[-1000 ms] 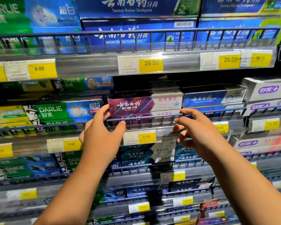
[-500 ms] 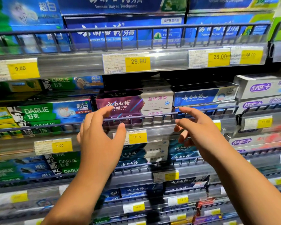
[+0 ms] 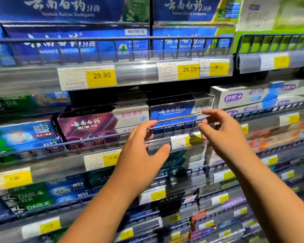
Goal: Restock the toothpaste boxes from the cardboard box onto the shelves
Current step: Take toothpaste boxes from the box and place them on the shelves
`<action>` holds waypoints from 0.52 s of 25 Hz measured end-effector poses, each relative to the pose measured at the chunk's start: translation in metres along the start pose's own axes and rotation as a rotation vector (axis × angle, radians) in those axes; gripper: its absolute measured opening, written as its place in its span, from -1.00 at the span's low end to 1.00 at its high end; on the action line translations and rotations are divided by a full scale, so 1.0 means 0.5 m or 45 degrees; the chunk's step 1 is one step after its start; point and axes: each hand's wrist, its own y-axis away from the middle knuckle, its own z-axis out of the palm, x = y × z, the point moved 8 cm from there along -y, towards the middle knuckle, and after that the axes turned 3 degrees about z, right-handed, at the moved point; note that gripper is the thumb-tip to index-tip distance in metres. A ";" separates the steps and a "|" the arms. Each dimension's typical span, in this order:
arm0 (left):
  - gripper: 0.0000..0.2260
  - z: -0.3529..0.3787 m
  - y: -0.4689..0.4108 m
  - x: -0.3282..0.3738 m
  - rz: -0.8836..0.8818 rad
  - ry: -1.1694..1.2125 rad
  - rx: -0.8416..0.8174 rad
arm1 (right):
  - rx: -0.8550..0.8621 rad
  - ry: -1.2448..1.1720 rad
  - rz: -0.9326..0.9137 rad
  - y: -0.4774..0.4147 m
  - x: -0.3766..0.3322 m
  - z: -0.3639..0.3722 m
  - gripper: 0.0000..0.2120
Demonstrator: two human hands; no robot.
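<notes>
Tiered shop shelves (image 3: 33,79) fill the head view, each fronted by a wire rail (image 3: 95,135) and a strip of yellow price tags, among them one reading 29.90 (image 3: 88,77) and one reading 17.00 (image 3: 102,159). The picture is blurred toward its edges.

On the middle tier a blue Yunnan Baiyao toothpaste box (image 3: 172,110) lies on its long side behind the rail, with a purple toothpaste box (image 3: 88,125) just beside it on the left and white boxes with purple lettering (image 3: 244,97) on the right. Green and blue Darlie boxes (image 3: 23,134) sit further left.

The left hand (image 3: 140,151) is spread wide, its fingertips (image 3: 148,124) up at the rail below the blue box and its thumb apart; it holds nothing. The right hand (image 3: 223,132) hangs near the box's right end, fingers loosely bent with a gap between forefinger and thumb, nothing in its grasp. A small price tag (image 3: 184,140) shows between the two hands.
</notes>
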 end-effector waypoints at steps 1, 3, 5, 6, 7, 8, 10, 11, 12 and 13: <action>-0.53 0.006 -0.005 -0.002 0.002 0.023 -0.025 | 0.030 0.059 -0.015 -0.008 0.001 -0.011 -0.73; -0.51 0.012 -0.014 -0.006 0.011 0.042 -0.048 | 0.087 0.307 -0.098 -0.021 -0.014 -0.022 -0.69; -0.52 0.016 -0.022 -0.006 0.024 0.069 -0.069 | 0.149 0.605 -0.239 -0.033 -0.044 -0.023 -0.64; -0.52 0.018 -0.024 -0.007 0.026 0.086 -0.081 | 0.167 0.745 -0.311 -0.038 -0.059 -0.017 -0.61; -0.52 0.020 -0.026 -0.006 0.033 0.099 -0.091 | 0.166 0.870 -0.369 -0.044 -0.069 -0.009 -0.56; -0.52 0.022 -0.026 -0.005 0.040 0.101 -0.097 | 0.147 0.974 -0.402 -0.049 -0.076 0.001 -0.52; -0.52 0.025 -0.026 -0.009 0.038 0.099 -0.101 | 0.089 1.108 -0.420 -0.061 -0.080 0.022 -0.47; -0.53 0.025 -0.027 -0.011 0.036 0.109 -0.098 | 0.072 1.160 -0.433 -0.067 -0.081 0.032 -0.46; -0.53 0.025 -0.027 -0.013 0.033 0.122 -0.094 | 0.059 1.207 -0.455 -0.072 -0.083 0.041 -0.46; -0.54 0.025 -0.027 -0.014 0.031 0.127 -0.087 | 0.046 1.236 -0.478 -0.077 -0.082 0.048 -0.46</action>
